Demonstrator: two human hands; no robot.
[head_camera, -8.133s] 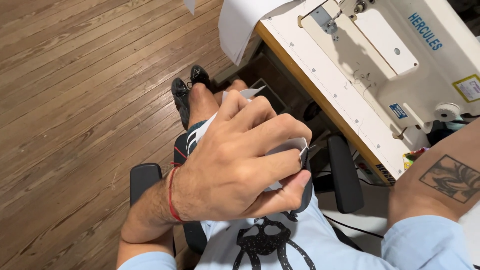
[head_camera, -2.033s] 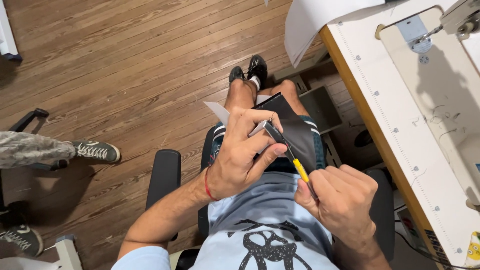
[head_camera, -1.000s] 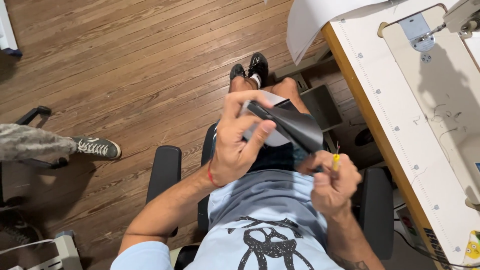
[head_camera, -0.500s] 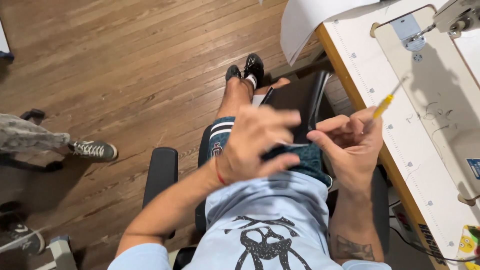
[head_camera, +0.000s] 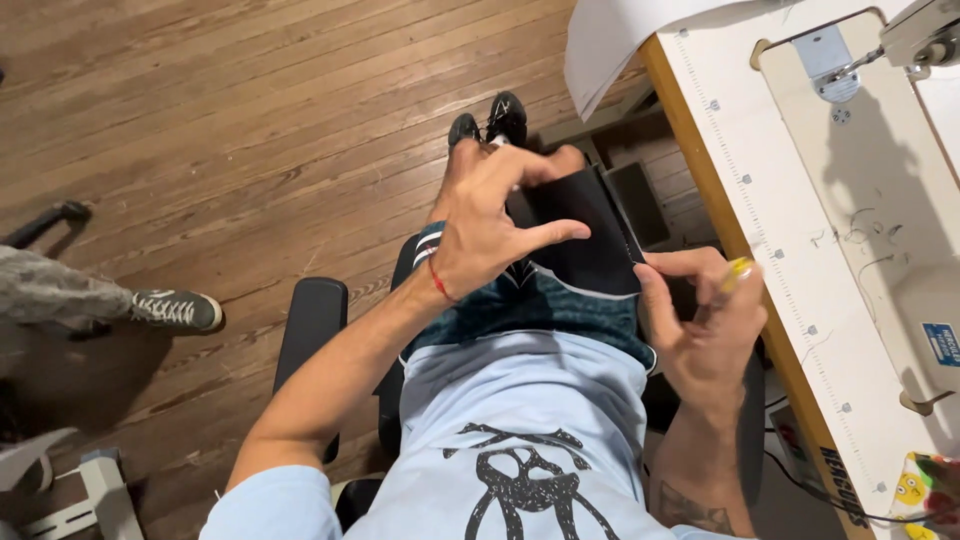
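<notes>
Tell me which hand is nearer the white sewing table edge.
Right. The right hand, holding a yellow tool, sits just beside the sewing table edge; the left hand is farther away, over the black piece on the lap.

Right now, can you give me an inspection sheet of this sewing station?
Surface: white sewing table with ruler markings, loose thread scraps.
Job's things: black fabric piece on the lap; yellow-tipped tool.
Clutter: white sheet hanging off the table edge.
Grips: left hand fingers spread on the black fabric piece; right hand pinching its edge, holding the tool.
Cables: black cord under the table.
Surroundings: wood floor; another person's sneaker.
</notes>
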